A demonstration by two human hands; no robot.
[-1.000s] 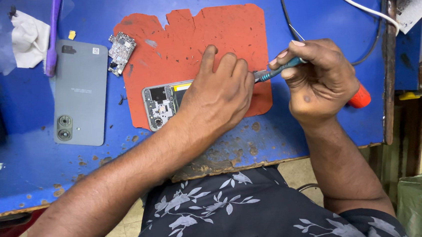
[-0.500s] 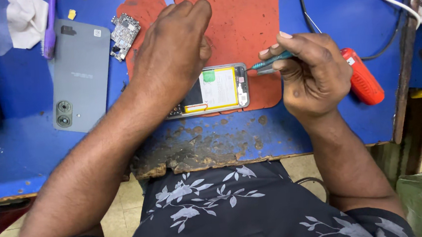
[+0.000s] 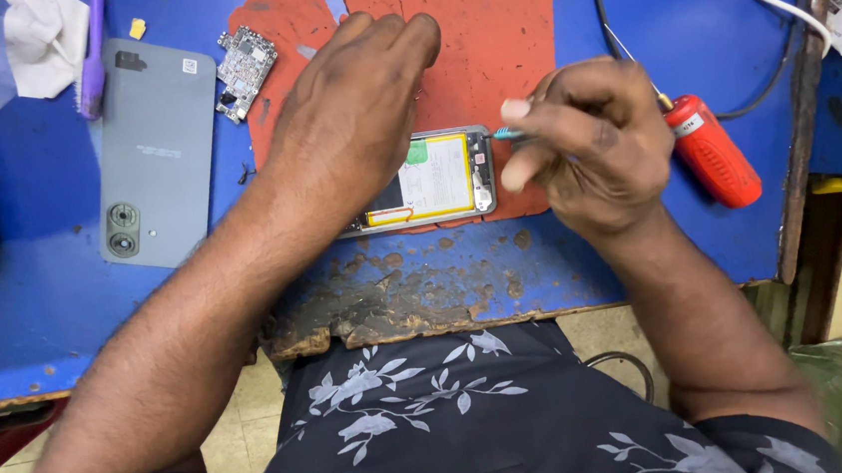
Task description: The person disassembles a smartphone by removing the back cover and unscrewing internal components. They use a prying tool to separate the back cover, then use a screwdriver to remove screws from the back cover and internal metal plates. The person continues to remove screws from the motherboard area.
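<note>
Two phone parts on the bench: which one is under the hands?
The opened phone with its yellow-edged battery, on the red mat; the grey back cover lies untouched, left of it.

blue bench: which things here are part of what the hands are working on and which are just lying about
In use:
left hand over the opened phone
right hand holding a thin tool
red mat under the phone

Lying about:
grey back cover
circuit board
red-handled tool
purple stick
white cloth

Blue bench (image 3: 642, 239): red mat (image 3: 495, 30), grey back cover (image 3: 152, 153).
</note>
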